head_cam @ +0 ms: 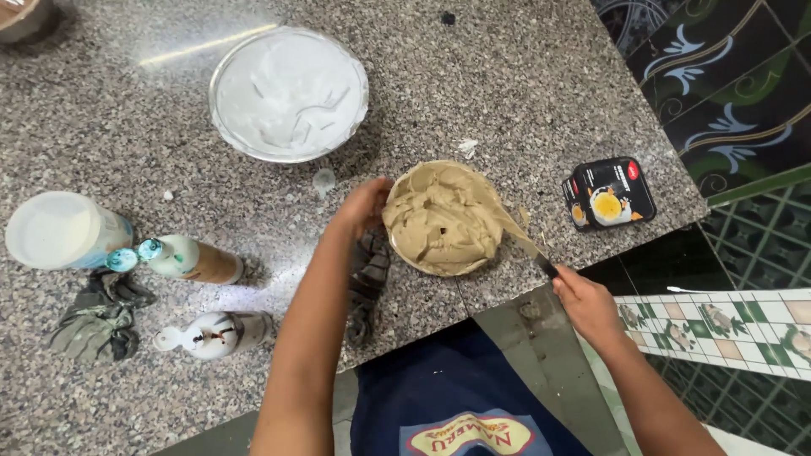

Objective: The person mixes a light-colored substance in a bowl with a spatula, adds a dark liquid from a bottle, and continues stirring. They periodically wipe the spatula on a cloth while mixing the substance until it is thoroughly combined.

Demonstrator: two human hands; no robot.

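The left hand [365, 205] grips the cake's [441, 216] left edge; the right hand [585, 306] closes on a spatula [525, 242] at its right side. A bowl [288, 93] sits behind it, bottles [187, 260] left, a dark packet [610, 192] right; its base is hidden.

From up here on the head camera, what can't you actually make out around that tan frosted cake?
- Base under the tan frosted cake: hidden by frosting.
- Spatula handle: buried in the right hand.
- Left hand fingertips: hidden against the cake's edge.
- Dark bowl: cut off by the top-left corner.
- Cloth: partly under the left forearm.
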